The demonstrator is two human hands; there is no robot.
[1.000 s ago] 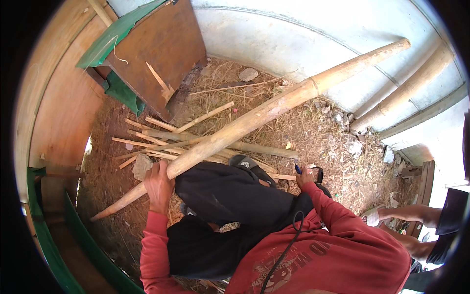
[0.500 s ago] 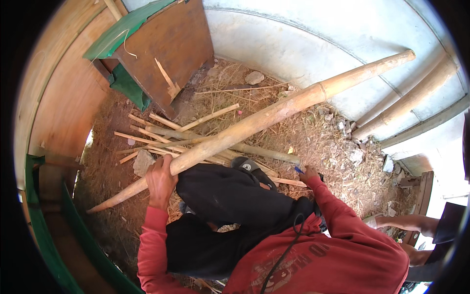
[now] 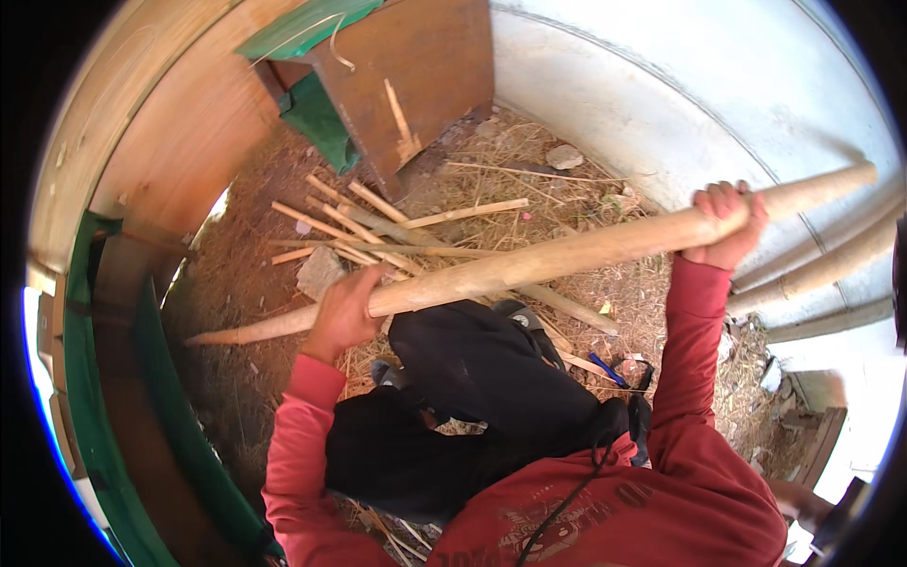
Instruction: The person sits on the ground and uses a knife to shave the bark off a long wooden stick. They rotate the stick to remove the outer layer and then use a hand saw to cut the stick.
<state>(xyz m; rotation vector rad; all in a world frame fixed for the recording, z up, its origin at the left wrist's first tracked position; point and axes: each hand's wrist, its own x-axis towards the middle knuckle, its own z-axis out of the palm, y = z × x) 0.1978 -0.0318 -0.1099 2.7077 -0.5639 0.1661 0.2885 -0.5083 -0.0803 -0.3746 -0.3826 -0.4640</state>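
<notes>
A long, pale bamboo pole point(image 3: 529, 266) lies slanted across my front, above my bent leg. Its thin end points down to the ground at the left, and its thick end rises toward the wall at the right. My left hand point(image 3: 348, 310) is wrapped round the lower part of the pole, near my knee. Far up toward the thick end, my right hand point(image 3: 726, 225) grips it with the fingers curled over the top. On the ground below my right forearm is a tool with a blue handle point(image 3: 607, 369), beside a dark strap.
Several split bamboo strips point(image 3: 468, 214) and a thinner pole lie on the straw-strewn ground, next to a stone point(image 3: 321, 271). A brown wooden cabinet point(image 3: 425, 85) with green cloth stands behind. More bamboo point(image 3: 812, 260) leans by the pale wall. Part of another person point(image 3: 803, 501) shows at lower right.
My right hand has left the blue-handled tool on the ground and moved up onto the bamboo pole. The left hand keeps its hold. The whole view has shifted, with the scene moving rightward.
</notes>
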